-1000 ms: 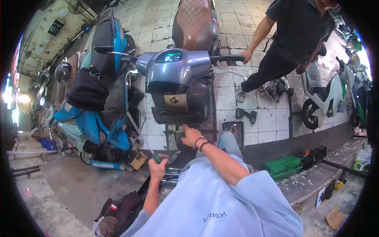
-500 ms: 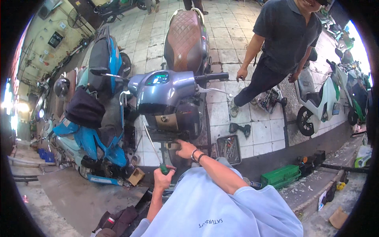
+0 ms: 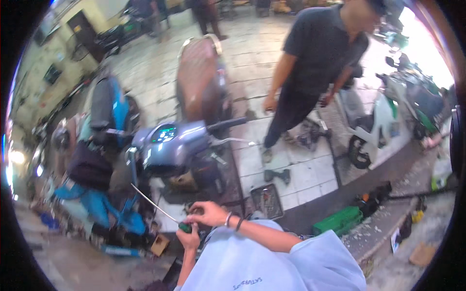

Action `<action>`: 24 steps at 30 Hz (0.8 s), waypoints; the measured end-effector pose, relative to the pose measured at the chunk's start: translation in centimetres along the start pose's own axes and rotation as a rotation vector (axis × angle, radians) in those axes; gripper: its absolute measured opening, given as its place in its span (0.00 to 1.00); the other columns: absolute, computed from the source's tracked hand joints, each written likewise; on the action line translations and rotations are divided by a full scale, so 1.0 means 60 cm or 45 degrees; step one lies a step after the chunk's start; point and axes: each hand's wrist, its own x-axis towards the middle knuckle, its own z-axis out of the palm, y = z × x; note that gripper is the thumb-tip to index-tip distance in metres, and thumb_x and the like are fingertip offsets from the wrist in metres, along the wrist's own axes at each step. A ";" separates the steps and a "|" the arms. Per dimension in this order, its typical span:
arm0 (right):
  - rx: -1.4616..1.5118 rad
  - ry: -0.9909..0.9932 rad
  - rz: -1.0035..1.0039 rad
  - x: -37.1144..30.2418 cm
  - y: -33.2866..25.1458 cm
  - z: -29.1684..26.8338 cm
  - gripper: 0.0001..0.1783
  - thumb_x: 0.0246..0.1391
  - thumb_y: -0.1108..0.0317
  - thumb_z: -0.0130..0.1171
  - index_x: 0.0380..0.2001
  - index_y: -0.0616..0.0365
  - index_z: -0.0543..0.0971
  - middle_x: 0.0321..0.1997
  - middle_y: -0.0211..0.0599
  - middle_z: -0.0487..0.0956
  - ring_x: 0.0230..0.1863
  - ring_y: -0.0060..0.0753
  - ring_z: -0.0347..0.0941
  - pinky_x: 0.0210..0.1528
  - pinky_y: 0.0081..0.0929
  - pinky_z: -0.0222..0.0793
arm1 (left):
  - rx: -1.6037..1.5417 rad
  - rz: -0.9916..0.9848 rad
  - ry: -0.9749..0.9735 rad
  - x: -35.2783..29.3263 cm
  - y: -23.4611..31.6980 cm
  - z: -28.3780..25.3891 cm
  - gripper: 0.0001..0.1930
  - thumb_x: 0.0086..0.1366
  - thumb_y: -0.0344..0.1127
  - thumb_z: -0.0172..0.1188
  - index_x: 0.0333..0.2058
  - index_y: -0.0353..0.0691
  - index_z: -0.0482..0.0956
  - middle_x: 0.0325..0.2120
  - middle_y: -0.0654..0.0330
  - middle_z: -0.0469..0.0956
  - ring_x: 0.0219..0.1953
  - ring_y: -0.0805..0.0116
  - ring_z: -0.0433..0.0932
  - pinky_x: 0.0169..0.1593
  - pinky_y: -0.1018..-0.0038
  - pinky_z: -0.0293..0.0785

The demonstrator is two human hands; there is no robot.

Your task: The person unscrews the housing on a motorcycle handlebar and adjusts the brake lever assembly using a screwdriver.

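A long-shafted screwdriver (image 3: 155, 205) with a green handle is gripped in my left hand (image 3: 188, 237), its shaft slanting up and to the left. Right above the handle is my right hand (image 3: 209, 214), fingers curled and close to the left thumb. Whatever sits between those fingertips is too small and blurred to name. Beyond both hands stands a grey-blue scooter (image 3: 170, 148) with a lit display, its headset facing me. Its brown quilted seat (image 3: 198, 80) lies farther back. The screwdriver's tip is apart from the scooter, as far as I can tell.
A blue scooter (image 3: 97, 201) stands at left, with a dark cloth on it. A person in a dark shirt (image 3: 315, 53) stands right of the grey-blue scooter. A tool tray (image 3: 267, 201), power drill (image 3: 277, 176) and green toolbox (image 3: 337, 220) lie at right. White scooters stand beyond.
My right hand has drawn back from the scooter's lower front to beside the screwdriver handle. The screwdriver now slants more to the left. The whole view has shifted and blurred.
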 end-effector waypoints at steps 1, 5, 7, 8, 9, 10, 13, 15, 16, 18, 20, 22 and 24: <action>-0.002 -0.008 0.008 -0.013 -0.049 -0.011 0.34 0.58 0.38 0.73 0.57 0.54 0.86 0.43 0.48 0.87 0.47 0.43 0.84 0.53 0.41 0.78 | -0.038 -0.061 -0.132 -0.007 0.028 0.001 0.17 0.69 0.39 0.71 0.40 0.26 0.85 0.32 0.55 0.86 0.36 0.72 0.82 0.41 0.69 0.80; -0.333 0.269 -0.184 -0.030 -0.072 -0.032 0.24 0.64 0.48 0.71 0.39 0.62 0.87 0.31 0.41 0.77 0.34 0.41 0.77 0.41 0.39 0.73 | 0.360 0.189 -0.611 0.041 0.038 0.019 0.23 0.58 0.47 0.77 0.40 0.30 0.87 0.29 0.41 0.86 0.34 0.45 0.89 0.40 0.56 0.82; -0.147 0.415 -0.164 -0.045 -0.074 -0.045 0.20 0.69 0.55 0.67 0.34 0.64 0.85 0.30 0.37 0.76 0.32 0.29 0.73 0.37 0.36 0.71 | 0.408 0.141 -0.728 0.059 0.089 0.026 0.24 0.58 0.46 0.76 0.41 0.27 0.86 0.33 0.34 0.85 0.40 0.44 0.89 0.44 0.56 0.81; 0.040 0.383 -0.048 -0.059 -0.076 -0.061 0.22 0.72 0.53 0.64 0.37 0.65 0.86 0.32 0.39 0.81 0.35 0.29 0.76 0.41 0.34 0.73 | 0.278 0.315 -0.792 0.067 0.093 0.029 0.25 0.62 0.48 0.72 0.42 0.27 0.85 0.30 0.40 0.85 0.36 0.49 0.88 0.40 0.58 0.79; 0.122 0.461 -0.028 -0.067 -0.064 -0.065 0.22 0.73 0.53 0.63 0.36 0.64 0.86 0.31 0.32 0.81 0.35 0.23 0.73 0.40 0.32 0.73 | 0.152 0.488 -0.850 0.079 0.095 0.029 0.25 0.66 0.50 0.69 0.44 0.26 0.84 0.27 0.45 0.84 0.31 0.55 0.86 0.36 0.60 0.77; 0.324 0.595 0.033 -0.074 -0.049 -0.070 0.21 0.73 0.53 0.63 0.36 0.62 0.86 0.32 0.28 0.83 0.35 0.21 0.74 0.40 0.29 0.72 | -0.208 0.274 -0.974 0.102 0.092 0.040 0.25 0.72 0.51 0.61 0.45 0.28 0.84 0.23 0.54 0.79 0.26 0.63 0.78 0.32 0.65 0.70; 0.726 0.683 0.046 -0.098 -0.063 -0.091 0.23 0.76 0.49 0.55 0.35 0.54 0.87 0.32 0.21 0.82 0.32 0.15 0.74 0.33 0.19 0.65 | -0.722 -0.131 -1.019 0.135 0.070 0.043 0.28 0.81 0.54 0.47 0.47 0.32 0.84 0.20 0.69 0.67 0.22 0.77 0.63 0.27 0.73 0.58; 0.869 0.831 -0.116 -0.105 -0.082 -0.085 0.24 0.77 0.49 0.53 0.34 0.57 0.83 0.35 0.28 0.81 0.32 0.21 0.74 0.36 0.24 0.71 | -0.832 -0.464 -0.984 0.140 0.086 0.056 0.23 0.84 0.49 0.47 0.45 0.35 0.84 0.22 0.74 0.67 0.24 0.83 0.61 0.28 0.79 0.55; 1.021 0.827 -0.147 -0.108 -0.074 -0.077 0.25 0.78 0.50 0.52 0.33 0.58 0.82 0.35 0.30 0.81 0.34 0.23 0.75 0.39 0.25 0.72 | -0.625 -0.340 -1.058 0.134 0.092 0.061 0.18 0.82 0.45 0.53 0.45 0.36 0.84 0.23 0.74 0.70 0.26 0.84 0.64 0.30 0.80 0.58; 1.173 0.835 -0.190 -0.110 -0.074 -0.059 0.25 0.79 0.50 0.50 0.33 0.59 0.81 0.36 0.32 0.80 0.36 0.24 0.76 0.42 0.26 0.73 | -0.451 -0.204 -1.228 0.116 0.096 0.074 0.06 0.75 0.32 0.65 0.46 0.37 0.84 0.29 0.73 0.78 0.32 0.84 0.74 0.35 0.80 0.69; 1.274 0.993 -0.222 -0.110 -0.096 -0.043 0.24 0.78 0.53 0.49 0.31 0.60 0.77 0.33 0.37 0.76 0.39 0.33 0.76 0.45 0.33 0.75 | -0.512 -0.144 -1.396 0.109 0.094 0.069 0.06 0.74 0.27 0.64 0.47 0.37 0.84 0.33 0.72 0.81 0.33 0.86 0.75 0.37 0.82 0.71; 1.113 0.966 -0.252 -0.106 -0.110 -0.044 0.24 0.78 0.53 0.49 0.31 0.60 0.77 0.33 0.38 0.76 0.39 0.33 0.76 0.45 0.33 0.75 | -0.535 -0.143 -1.470 0.105 0.111 0.074 0.07 0.73 0.27 0.64 0.47 0.36 0.84 0.33 0.72 0.82 0.33 0.86 0.75 0.36 0.82 0.71; 0.900 0.892 -0.203 -0.101 -0.131 -0.039 0.26 0.78 0.53 0.48 0.28 0.61 0.77 0.33 0.38 0.76 0.39 0.34 0.75 0.48 0.34 0.74 | -0.531 -0.133 -1.377 0.100 0.120 0.082 0.06 0.71 0.25 0.64 0.45 0.35 0.84 0.33 0.72 0.82 0.32 0.85 0.75 0.35 0.82 0.70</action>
